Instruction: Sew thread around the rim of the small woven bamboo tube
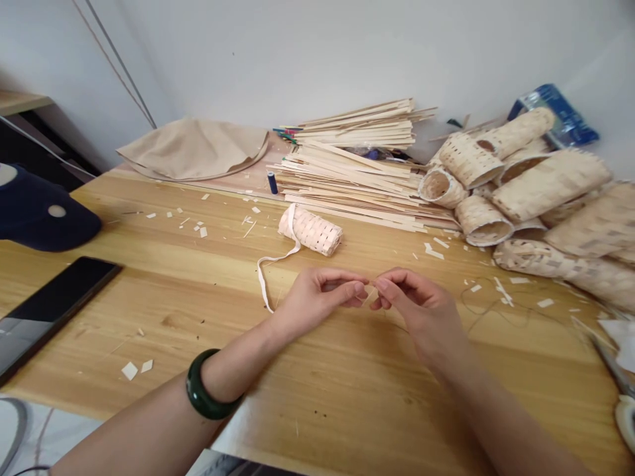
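My left hand (325,295) and my right hand (411,301) meet fingertip to fingertip above the middle of the wooden table. Each is closed in a pinch between thumb and fingers. What they pinch is too thin to make out. A dark thread (489,305) lies on the table to the right of my right hand. Just beyond my hands rests a small woven tube (317,231) on its side, with a white ribbon (265,281) around its left end and trailing toward me. A green bangle circles my left wrist.
Bundles of thin wooden strips (357,192) lie at the back, beside a blue thread spool (272,183) and a beige cloth (193,149). Woven tubes (550,185) are piled at right. Scissors (615,383) lie at the right edge, a phone (54,304) and dark cap (47,208) at left.
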`<move>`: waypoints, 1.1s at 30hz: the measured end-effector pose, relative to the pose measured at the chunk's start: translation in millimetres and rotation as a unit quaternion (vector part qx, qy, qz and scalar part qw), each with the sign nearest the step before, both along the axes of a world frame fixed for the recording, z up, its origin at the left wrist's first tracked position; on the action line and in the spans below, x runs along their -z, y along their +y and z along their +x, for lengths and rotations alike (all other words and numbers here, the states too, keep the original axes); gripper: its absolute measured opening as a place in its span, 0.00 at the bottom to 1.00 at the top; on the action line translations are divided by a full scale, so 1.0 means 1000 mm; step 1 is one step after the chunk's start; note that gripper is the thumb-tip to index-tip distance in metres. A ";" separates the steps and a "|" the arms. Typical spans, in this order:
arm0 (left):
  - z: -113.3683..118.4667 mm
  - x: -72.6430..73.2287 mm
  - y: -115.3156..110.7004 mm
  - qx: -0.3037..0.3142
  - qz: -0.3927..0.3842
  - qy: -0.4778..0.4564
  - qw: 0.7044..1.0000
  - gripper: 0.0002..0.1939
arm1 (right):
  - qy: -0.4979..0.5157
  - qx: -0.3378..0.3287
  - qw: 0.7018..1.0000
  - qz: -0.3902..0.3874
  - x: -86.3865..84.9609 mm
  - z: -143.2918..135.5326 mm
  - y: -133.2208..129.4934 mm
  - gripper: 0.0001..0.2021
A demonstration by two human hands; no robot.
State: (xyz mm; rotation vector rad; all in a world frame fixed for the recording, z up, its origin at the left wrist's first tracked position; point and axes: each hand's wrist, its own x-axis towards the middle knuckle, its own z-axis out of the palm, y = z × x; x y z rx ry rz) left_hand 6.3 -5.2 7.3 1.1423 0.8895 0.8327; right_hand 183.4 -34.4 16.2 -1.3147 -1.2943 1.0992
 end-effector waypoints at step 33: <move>0.001 -0.001 -0.003 -0.008 -0.001 -0.021 1.000 0.07 | 0.001 0.012 0.999 0.036 0.001 -0.008 -0.010 0.07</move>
